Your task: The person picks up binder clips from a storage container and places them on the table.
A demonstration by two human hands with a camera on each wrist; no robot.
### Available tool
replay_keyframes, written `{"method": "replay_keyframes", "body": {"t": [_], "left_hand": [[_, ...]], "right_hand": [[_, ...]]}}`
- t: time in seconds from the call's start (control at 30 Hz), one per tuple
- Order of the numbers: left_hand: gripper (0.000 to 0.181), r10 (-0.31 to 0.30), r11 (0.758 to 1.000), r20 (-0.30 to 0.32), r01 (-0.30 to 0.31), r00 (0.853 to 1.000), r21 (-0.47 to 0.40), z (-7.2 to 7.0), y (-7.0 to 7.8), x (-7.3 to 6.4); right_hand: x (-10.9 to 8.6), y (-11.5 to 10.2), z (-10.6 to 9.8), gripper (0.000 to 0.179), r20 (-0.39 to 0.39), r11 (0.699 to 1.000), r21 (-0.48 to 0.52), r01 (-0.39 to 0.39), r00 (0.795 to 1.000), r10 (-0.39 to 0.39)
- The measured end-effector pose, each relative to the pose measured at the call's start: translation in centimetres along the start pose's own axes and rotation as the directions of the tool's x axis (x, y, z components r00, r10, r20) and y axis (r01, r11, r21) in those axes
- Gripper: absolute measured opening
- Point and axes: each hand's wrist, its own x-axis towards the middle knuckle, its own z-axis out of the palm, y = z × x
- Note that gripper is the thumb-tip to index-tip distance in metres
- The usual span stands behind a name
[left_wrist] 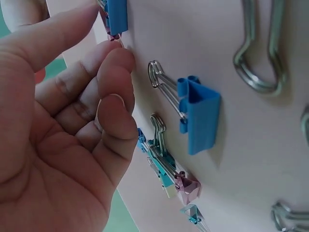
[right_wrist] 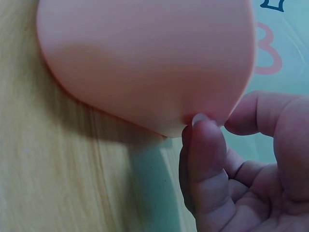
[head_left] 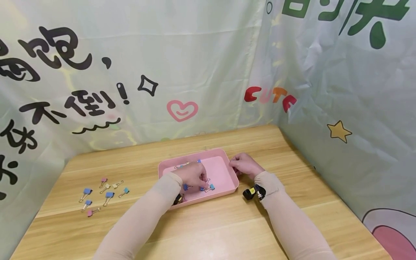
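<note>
Inside the pink tray (head_left: 221, 171), whose right end your right hand (head_left: 246, 166) gripped, your left hand (head_left: 192, 174) pinched a blue binder clip (left_wrist: 117, 16), probably light, stiff and slick, best taken by its wire handles.

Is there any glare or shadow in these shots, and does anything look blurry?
Head view: a pale glare on the near part of the wooden table; left wrist view: dim light, a faint shadow beside the blue clip, and the large wire handle at upper right looks slightly soft; right wrist view: a broad shadow on the table beside the pink tray.
</note>
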Motion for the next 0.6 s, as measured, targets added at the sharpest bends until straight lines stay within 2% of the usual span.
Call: {"method": "replay_keyframes", "body": {"t": [0.27,0.6], "left_hand": [[0.023,-0.023,1.0,0.008,0.023,1.0,0.005,-0.18,0.52,-0.09],[0.024,-0.047,0.999,-0.005,0.047,0.999,-0.023,-0.04,0.16,-0.06]], "right_hand": [[0.07,0.07,0.07,0.018,0.004,1.0,0.004,0.004,1.0,-0.004],[0.15,0.14,0.04,0.016,-0.008,1.0,-0.003,0.003,1.0,-0.003]]}}
